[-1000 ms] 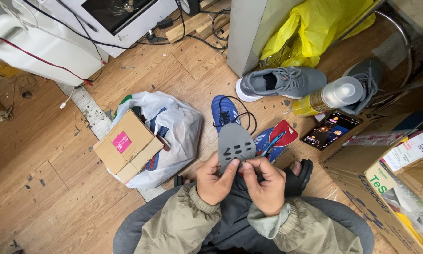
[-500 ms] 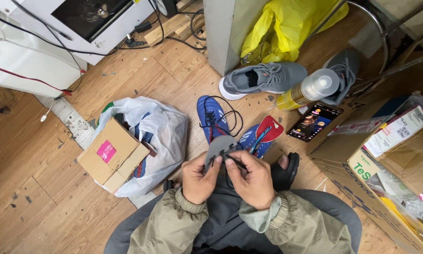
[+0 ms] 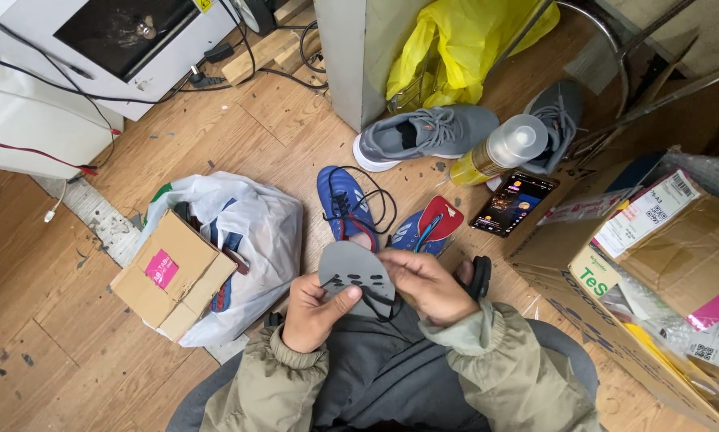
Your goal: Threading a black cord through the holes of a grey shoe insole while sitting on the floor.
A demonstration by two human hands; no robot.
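A grey shoe insole (image 3: 351,270) with dark oval marks rests over my lap, held from both sides. My left hand (image 3: 311,310) grips its lower left edge with the thumb on top. My right hand (image 3: 427,286) pinches its right edge, fingers curled over it, with a thin black lace hanging below. Just beyond the insole on the wooden floor lies a blue shoe (image 3: 345,206) with loose black laces, and a second blue shoe with a red inside (image 3: 427,228) lies beside it.
A pair of grey sneakers (image 3: 427,134) and a yellow bottle with a clear cap (image 3: 499,148) lie ahead, a phone (image 3: 513,202) with a lit screen to the right. Cardboard boxes (image 3: 655,264) crowd the right; a small box (image 3: 171,276) on a white plastic bag (image 3: 255,232) sits left.
The view has shifted, so everything sits slightly lower and closer. Both hands stay on the insole, which has turned a little flatter toward my left hand.
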